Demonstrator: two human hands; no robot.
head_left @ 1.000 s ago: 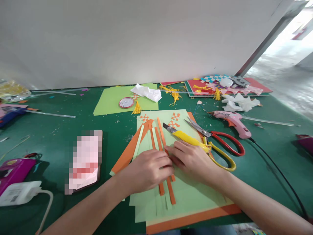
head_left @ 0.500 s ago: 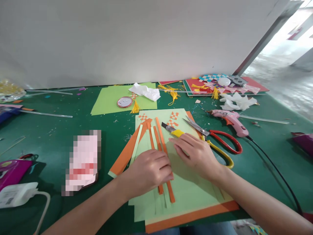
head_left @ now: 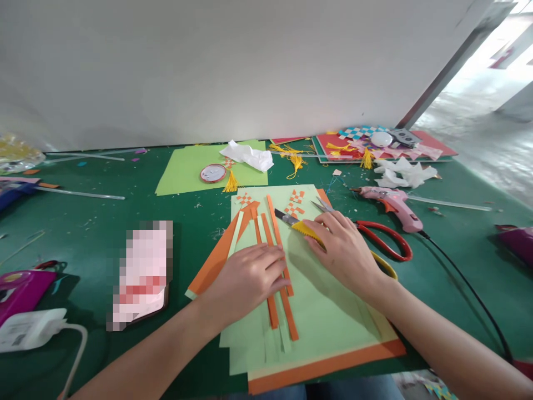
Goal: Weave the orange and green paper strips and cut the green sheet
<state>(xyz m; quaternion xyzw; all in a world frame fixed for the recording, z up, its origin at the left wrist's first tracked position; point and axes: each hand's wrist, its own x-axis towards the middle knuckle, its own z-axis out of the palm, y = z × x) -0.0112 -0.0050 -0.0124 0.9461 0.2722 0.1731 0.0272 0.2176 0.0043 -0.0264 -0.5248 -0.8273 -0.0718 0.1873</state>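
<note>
Pale green paper sheets (head_left: 333,311) lie in the middle of the table over orange paper. My left hand (head_left: 256,272) is closed over orange strips (head_left: 290,316) and pale green strips, fingertips at an orange one. To its right, my right hand (head_left: 343,239) has its fingers bent over the yellow handle of a utility knife (head_left: 307,229), whose dark tip points up-left. Scissors (head_left: 389,241) with red and yellow handles lie partly under the right hand. Small orange-and-white woven pieces (head_left: 295,209) rest near the sheets' top edge.
A pink glue gun (head_left: 395,205) with a black cord lies at right. A phone (head_left: 141,272) and a white charger (head_left: 33,330) are at left. Behind are green sheets (head_left: 175,172), tissue (head_left: 247,155), yellow tassels (head_left: 295,162) and a red folder (head_left: 437,145).
My right hand has shifted slightly up and right, onto the knife handle and over part of the scissors. My left hand has moved slightly, and one orange strip lies differently beneath it.
</note>
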